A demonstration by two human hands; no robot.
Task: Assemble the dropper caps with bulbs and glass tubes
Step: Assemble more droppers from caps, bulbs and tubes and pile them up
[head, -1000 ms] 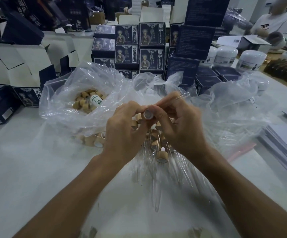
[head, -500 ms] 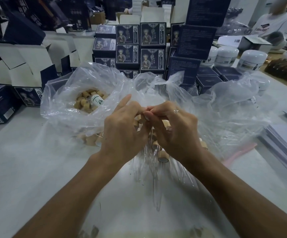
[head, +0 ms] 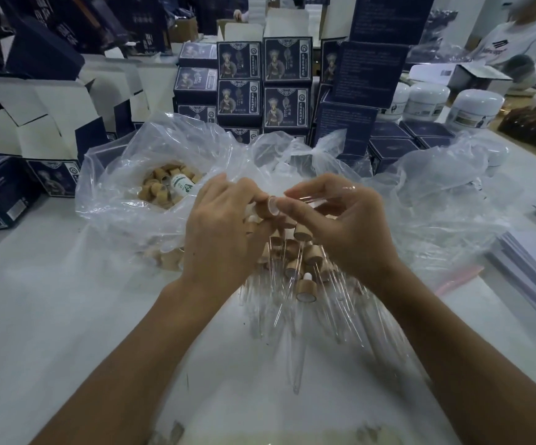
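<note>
1. The left hand is curled, its fingers pinching a wood-coloured dropper cap with the cap's open white-lined end turned toward the other hand.
2. The right hand pinches a clear glass tube between thumb and forefinger; the tube lies roughly level, its near end just at the cap's mouth. Whether it has entered the cap I cannot tell.
3. Both hands are held above a heap of finished droppers, caps up and glass tubes fanned down toward the person, lying on clear plastic sheeting spread over the white desk.
4. Left of the hands, an open plastic bag holds loose caps with a small white green-labelled bottle lying among them.
5. A second crumpled plastic bag sits to the right.
6. Behind, dark blue printed boxes are stacked in a wall, with open white-lined cartons to the left.
7. White jars stand at the far right, near another person in a white shirt.
8. A stack of paper sheets lies at the right edge of the desk.
</note>
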